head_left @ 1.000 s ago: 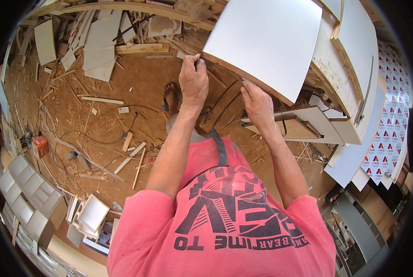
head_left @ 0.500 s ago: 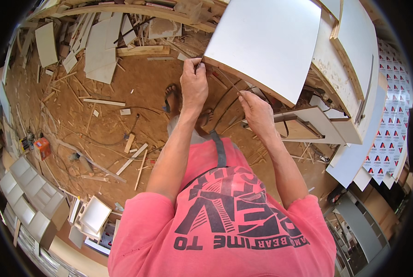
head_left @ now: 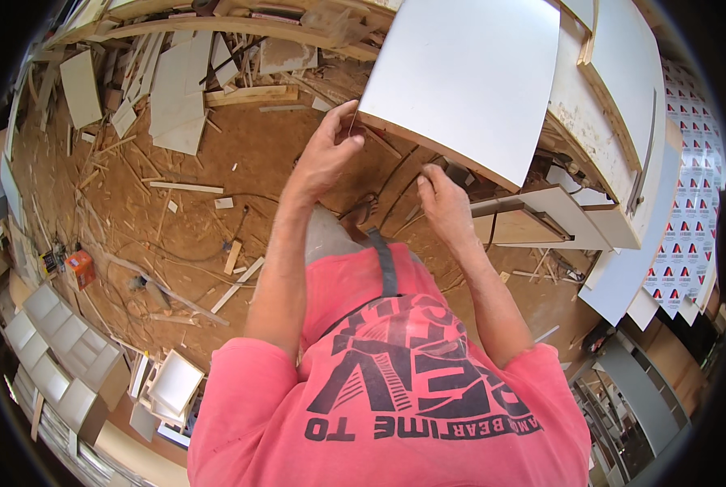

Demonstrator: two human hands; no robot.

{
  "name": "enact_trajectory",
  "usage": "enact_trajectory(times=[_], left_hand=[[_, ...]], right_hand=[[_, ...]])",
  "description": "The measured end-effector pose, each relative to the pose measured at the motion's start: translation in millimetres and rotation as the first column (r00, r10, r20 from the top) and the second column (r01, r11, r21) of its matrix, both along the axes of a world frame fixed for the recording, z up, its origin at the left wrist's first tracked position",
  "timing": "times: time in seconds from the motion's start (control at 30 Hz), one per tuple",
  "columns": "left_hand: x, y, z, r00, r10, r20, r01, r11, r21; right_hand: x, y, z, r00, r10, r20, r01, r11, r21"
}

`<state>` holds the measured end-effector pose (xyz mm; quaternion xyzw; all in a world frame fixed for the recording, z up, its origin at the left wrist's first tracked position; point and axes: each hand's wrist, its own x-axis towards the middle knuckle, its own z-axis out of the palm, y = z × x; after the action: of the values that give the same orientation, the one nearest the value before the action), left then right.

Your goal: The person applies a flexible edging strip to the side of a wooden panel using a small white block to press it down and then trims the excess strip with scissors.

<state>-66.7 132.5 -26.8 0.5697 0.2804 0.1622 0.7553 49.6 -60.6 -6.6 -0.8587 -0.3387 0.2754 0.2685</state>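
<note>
My left hand is at the near-left corner of a white panel with a brown wooden edge, thumb and fingers loosely parted. A thin pale strand crosses by its fingertips; I cannot tell whether it is held. My right hand is lower, just below that edge, its fingers curled together; what they hold, if anything, is too small to make out. Beneath the panel, dark cables run over the dirt floor near my foot.
Stacked boards and patterned sheets stand at right. Scrap panels and offcuts litter the floor at upper left. An orange box, white drawer-like boxes and compartmented units lie lower left.
My left hand has shifted left, tilting and loosening its fingers at the corner. My right hand has dropped downward, away from the panel edge. My left foot is now mostly hidden.
</note>
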Motion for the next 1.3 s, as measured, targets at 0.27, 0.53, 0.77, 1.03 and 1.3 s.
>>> enact_trajectory(times=[0.27,0.53,0.77,1.03,1.3], left_hand=[[39,27,41,0.967,-0.014,-0.252,0.012,1.0,-0.009],[50,21,30,0.976,0.071,-0.208,-0.067,0.997,0.026],[45,67,21,0.954,0.061,-0.293,-0.017,0.989,0.149],[13,56,1,0.934,0.348,0.082,-0.234,0.77,-0.593],[13,-19,-31,0.795,0.593,0.126,-0.371,0.64,-0.673]], right_hand=[[13,3,-3,0.993,0.104,0.063,-0.101,0.994,-0.038],[-23,-12,15,0.998,0.07,-0.001,-0.07,0.997,-0.01],[-47,-119,-8,0.988,-0.117,-0.1,0.103,0.985,-0.138],[-7,-66,39,0.883,-0.302,-0.359,0.311,0.95,-0.034],[14,-61,43,0.891,-0.27,-0.366,0.315,0.946,0.069]])
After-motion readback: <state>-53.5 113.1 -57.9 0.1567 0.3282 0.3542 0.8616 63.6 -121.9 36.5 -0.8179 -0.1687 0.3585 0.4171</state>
